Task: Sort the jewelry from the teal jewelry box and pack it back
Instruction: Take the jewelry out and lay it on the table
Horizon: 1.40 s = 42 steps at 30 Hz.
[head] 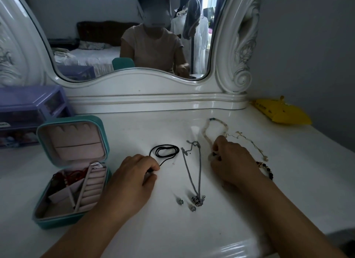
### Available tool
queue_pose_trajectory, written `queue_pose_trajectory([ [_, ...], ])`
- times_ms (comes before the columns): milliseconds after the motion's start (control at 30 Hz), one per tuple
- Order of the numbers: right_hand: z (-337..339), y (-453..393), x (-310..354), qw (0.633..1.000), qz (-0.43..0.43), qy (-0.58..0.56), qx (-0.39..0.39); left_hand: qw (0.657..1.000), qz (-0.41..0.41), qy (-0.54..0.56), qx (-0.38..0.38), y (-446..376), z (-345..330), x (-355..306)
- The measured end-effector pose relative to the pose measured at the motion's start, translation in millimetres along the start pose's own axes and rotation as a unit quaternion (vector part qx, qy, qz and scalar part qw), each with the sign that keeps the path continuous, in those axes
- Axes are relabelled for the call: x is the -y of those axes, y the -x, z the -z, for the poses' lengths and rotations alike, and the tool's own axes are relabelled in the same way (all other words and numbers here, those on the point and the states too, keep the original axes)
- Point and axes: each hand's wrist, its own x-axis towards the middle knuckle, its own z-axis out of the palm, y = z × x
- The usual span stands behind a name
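Note:
The teal jewelry box (41,218) lies open at the left of the white dressing table, red pieces in its back compartment. My left hand (132,179) pinches the end of a coiled black cord necklace (165,151). To its right lies a silver chain necklace (194,173) with a pendant, and two small round earrings (186,205) beside it. My right hand (232,161) grips the near end of a pale beaded necklace (207,133). A thin gold chain (249,141) and a dark beaded bracelet (266,168) lie right of that hand.
A purple plastic drawer unit (25,112) stands at the back left behind the box. A yellow object (280,112) lies at the back right by the wall. The ornate white mirror frame (153,89) rises along the table's back edge.

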Motion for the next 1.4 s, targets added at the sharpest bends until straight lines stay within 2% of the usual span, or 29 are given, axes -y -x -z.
queue_pose_trajectory([
  [267,-4.0,-8.5,-0.1,1.000,-0.018,0.010,-0.004,1.000,0.015,-0.014,-0.012,-0.6,-0.4,-0.2],
  [567,5.2,-18.6,1.6,0.998,-0.017,0.051,0.033,0.999,0.044,0.021,-0.023,-3.3,1.3,-1.2],
  [833,2.0,-14.7,-1.4,1.000,-0.002,0.029,0.000,0.998,0.027,-0.018,-0.045,-1.3,0.7,0.0],
  [1000,1.6,-19.0,-0.4,0.999,-0.012,0.024,0.023,0.999,0.020,-0.021,-0.046,-0.9,0.5,0.2],
  [1133,-0.1,-26.9,0.1,0.999,-0.018,-0.022,0.017,0.999,0.019,-0.020,-0.042,-0.6,1.2,-0.3],
  [1267,3.0,-41.0,0.5,0.993,-0.034,-0.071,-0.084,0.999,0.027,-0.020,-0.041,-1.9,0.7,-2.2],
  [1333,5.0,-53.1,4.0,0.972,-0.056,-0.176,-0.143,0.998,0.032,-0.018,-0.041,-2.2,0.7,-2.7],
  [1400,7.0,-65.5,10.1,0.935,-0.072,-0.306,-0.162,0.998,0.030,-0.020,-0.044,-2.0,1.1,-2.7],
])
